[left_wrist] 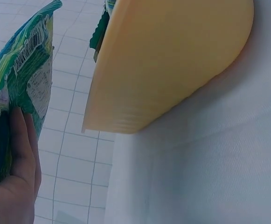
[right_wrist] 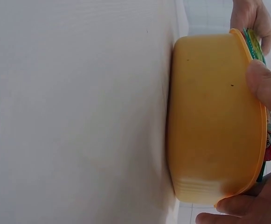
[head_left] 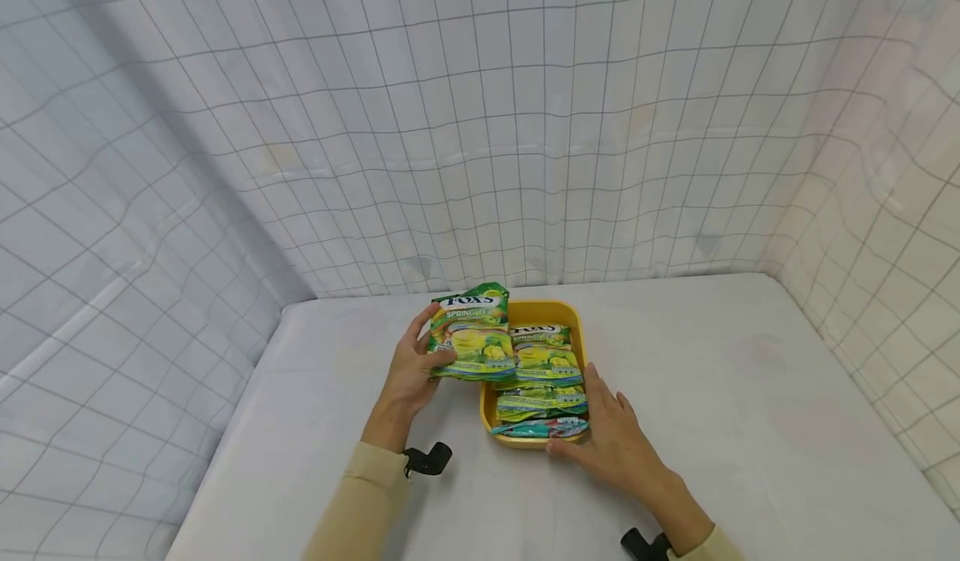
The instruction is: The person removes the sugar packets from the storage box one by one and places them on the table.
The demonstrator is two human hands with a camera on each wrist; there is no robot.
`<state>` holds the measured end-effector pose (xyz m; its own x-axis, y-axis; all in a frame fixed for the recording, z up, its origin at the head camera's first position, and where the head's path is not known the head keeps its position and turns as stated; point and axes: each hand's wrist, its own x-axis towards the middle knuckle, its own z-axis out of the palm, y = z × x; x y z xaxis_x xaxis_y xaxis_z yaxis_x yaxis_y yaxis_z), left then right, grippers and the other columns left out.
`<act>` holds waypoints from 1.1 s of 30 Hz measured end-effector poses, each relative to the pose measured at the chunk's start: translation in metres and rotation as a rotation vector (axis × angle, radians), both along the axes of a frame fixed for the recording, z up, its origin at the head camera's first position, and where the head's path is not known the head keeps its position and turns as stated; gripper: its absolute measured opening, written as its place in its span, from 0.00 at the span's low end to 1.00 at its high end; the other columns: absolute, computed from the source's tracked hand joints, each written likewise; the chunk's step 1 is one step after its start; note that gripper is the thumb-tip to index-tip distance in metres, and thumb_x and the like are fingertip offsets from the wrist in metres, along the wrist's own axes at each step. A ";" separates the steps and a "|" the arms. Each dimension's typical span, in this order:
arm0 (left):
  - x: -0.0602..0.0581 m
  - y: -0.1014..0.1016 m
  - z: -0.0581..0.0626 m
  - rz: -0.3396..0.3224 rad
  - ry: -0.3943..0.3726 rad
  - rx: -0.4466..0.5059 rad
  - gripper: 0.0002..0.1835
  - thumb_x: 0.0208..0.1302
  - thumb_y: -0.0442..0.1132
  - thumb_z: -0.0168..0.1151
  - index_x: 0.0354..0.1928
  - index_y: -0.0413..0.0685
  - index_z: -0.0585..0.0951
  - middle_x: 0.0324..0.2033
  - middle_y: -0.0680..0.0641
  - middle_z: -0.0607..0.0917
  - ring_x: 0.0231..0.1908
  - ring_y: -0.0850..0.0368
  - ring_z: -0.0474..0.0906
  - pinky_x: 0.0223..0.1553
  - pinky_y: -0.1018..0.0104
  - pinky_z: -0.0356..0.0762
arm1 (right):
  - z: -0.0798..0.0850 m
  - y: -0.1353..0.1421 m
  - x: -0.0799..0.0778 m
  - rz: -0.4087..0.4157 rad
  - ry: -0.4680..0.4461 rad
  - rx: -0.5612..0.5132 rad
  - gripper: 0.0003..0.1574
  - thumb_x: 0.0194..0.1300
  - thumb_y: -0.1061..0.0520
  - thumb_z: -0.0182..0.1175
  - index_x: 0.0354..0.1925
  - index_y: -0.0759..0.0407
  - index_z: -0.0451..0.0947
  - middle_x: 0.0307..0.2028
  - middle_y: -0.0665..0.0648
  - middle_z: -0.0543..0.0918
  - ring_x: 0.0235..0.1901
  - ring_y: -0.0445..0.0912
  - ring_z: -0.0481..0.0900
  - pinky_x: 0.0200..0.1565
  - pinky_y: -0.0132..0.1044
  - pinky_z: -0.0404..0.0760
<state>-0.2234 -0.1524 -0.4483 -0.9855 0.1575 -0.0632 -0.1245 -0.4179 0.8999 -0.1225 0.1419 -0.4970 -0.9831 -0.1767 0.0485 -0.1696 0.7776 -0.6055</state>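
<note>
Fox's Spring Tea pkt [head_left: 474, 346]: pinched by L fingers [head_left: 444, 358], shouldn't be crushed.
Yellow tub [right_wrist: 214, 121]: best steadied by R fingers [head_left: 597, 390], spread alongside.

white table [head_left: 712, 361] | white grid-lined walls [head_left: 525, 144], back and both sides | soft light

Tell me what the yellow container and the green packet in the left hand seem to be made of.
Yellow container: probably moulded plastic with a satin finish; its wall is smooth and rounded, with soft highlights.

Green packet in the left hand: likely thin printed plastic film, fairly glossy; it creases and catches the light. Any foil lining can't be seen.
</note>
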 end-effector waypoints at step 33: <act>-0.005 -0.053 -0.033 0.036 -0.121 -0.087 0.51 0.60 0.11 0.50 0.81 0.57 0.55 0.72 0.42 0.62 0.51 0.53 0.80 0.44 0.64 0.84 | -0.005 0.000 -0.004 -0.028 0.085 0.099 0.81 0.53 0.22 0.68 0.79 0.69 0.41 0.74 0.71 0.62 0.73 0.62 0.61 0.72 0.64 0.52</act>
